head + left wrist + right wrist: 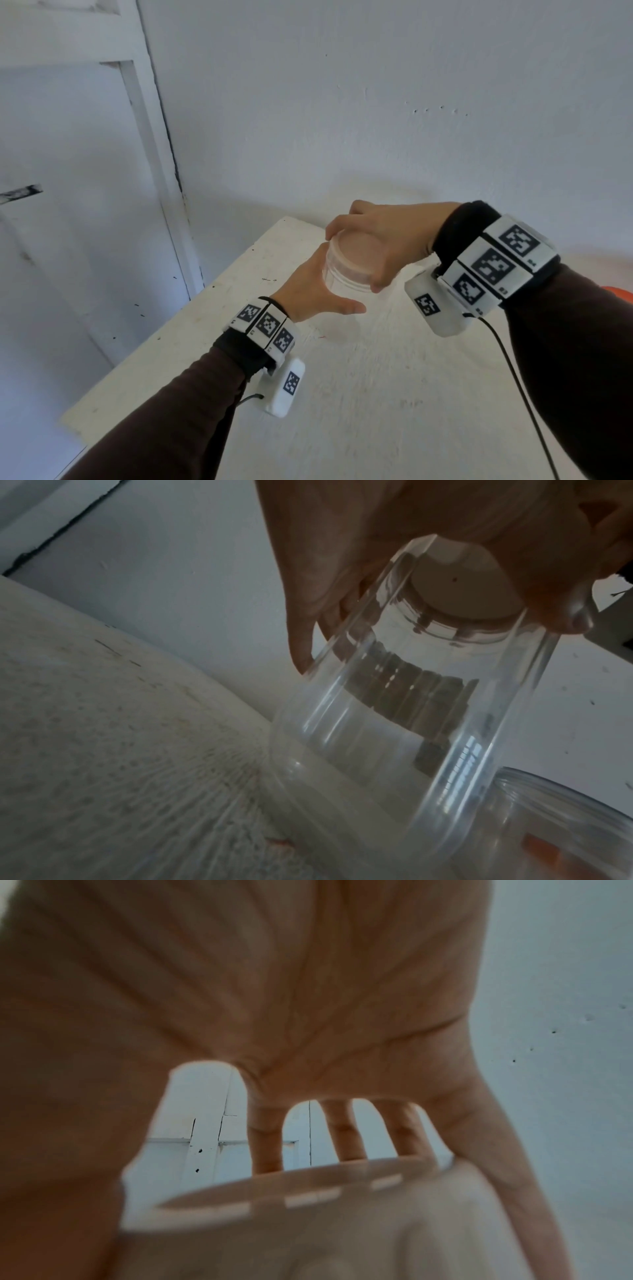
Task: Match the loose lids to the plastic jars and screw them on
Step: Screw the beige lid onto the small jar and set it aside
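Note:
A clear plastic jar [342,279] is held a little above the white table [376,394]. My left hand [313,289] cups its side from the left, thumb stretched out beneath it and fingers hidden behind. A pale pink lid [358,253] sits on the jar's mouth, and my right hand [383,236] grips its rim from above with spread, curled fingers. In the left wrist view the jar [394,737] fills the middle and the lid [462,593] shows through its wall. Close up in the right wrist view, the lid [308,1191] lies under my right palm [274,988].
A second clear jar [555,826], open-topped with something orange showing through it, stands right beside the held one. An orange object [621,293] peeks in at the right edge. A white door [68,205] and a wall border the table's far and left sides.

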